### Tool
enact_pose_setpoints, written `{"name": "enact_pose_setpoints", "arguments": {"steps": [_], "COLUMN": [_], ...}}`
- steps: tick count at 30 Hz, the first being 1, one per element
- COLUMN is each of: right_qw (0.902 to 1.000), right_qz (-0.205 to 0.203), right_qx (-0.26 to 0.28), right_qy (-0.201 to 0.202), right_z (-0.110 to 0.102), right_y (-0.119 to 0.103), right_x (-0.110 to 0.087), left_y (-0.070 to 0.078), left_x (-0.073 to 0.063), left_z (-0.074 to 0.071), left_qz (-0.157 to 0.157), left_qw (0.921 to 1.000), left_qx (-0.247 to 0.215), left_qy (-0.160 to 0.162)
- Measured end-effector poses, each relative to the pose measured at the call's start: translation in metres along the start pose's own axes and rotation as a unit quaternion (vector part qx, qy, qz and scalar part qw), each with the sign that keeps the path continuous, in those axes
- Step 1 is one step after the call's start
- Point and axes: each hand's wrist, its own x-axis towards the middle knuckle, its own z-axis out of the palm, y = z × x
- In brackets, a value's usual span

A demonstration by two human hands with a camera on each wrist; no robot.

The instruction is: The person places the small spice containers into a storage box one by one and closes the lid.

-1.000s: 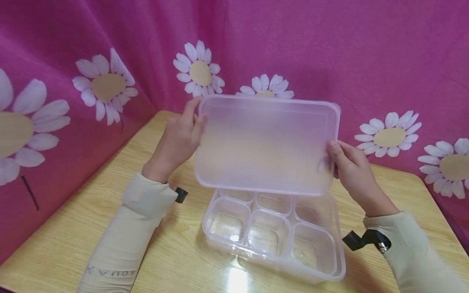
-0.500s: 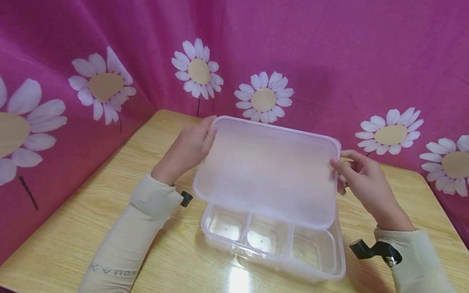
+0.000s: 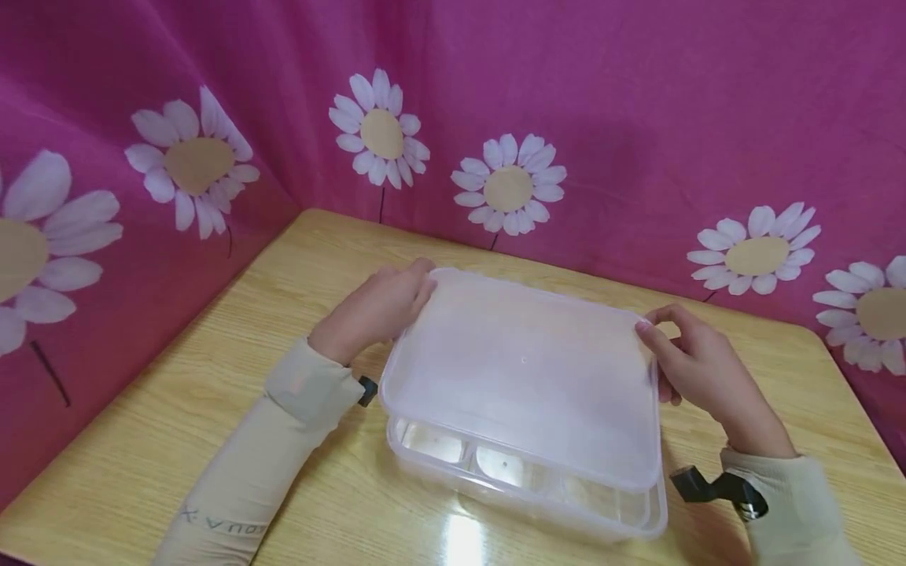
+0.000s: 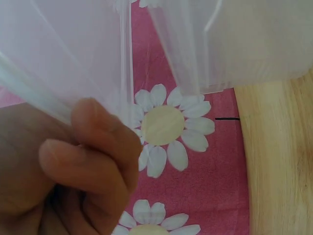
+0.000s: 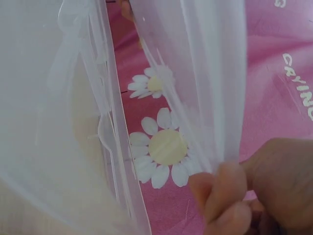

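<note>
A translucent, rounded rectangular lid (image 3: 524,369) slants low over a clear plastic food container (image 3: 510,500), covering most of it. Only the front row of compartments shows beneath the lid's near edge. My left hand (image 3: 378,306) grips the lid's far left corner, its thumb and fingers pinching the rim in the left wrist view. At the far right corner, my right hand (image 3: 697,365) pinches the rim between thumb and fingers. The right wrist view shows a gap between the lid (image 5: 215,73) and the container (image 5: 49,98) on the far side.
A light wooden table (image 3: 233,377) holds the container near its front. Behind and to the left hangs a pink cloth (image 3: 609,102) with white daisies. Black straps with small mounts (image 3: 697,486) sit on the sleeved wrists.
Both hands have brought the lid down and toward me from an upright tilt. Its near edge now lies close over the front of the container, hiding the back compartments.
</note>
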Motion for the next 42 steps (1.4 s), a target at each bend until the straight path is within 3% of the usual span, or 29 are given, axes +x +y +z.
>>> {"name": "enact_pose_setpoints", "arguments": {"steps": [7, 18, 31, 42], "right_qw": [0.9983, 0.9912, 0.9870, 0.9845], "right_qz": [0.001, -0.004, 0.021, 0.033], "right_qx": [-0.046, -0.064, -0.062, -0.056], "right_qy": [-0.036, -0.116, -0.147, -0.163], "right_z": [0.004, 0.005, 0.005, 0.002], "right_y": [0.001, 0.003, 0.014, 0.019], "right_x": [-0.004, 0.001, 0.002, 0.004], "left_y": [0.002, 0.004, 0.007, 0.009], "left_x": [-0.001, -0.005, -0.002, -0.001], "left_z": [0.008, 0.015, 0.025, 0.028], "left_qz": [0.000, 0.014, 0.050, 0.043], "left_qw": [0.9948, 0.9901, 0.9843, 0.9849], "left_qx": [0.088, 0.118, 0.157, 0.161], "left_qy": [-0.051, -0.075, -0.063, -0.048]}}
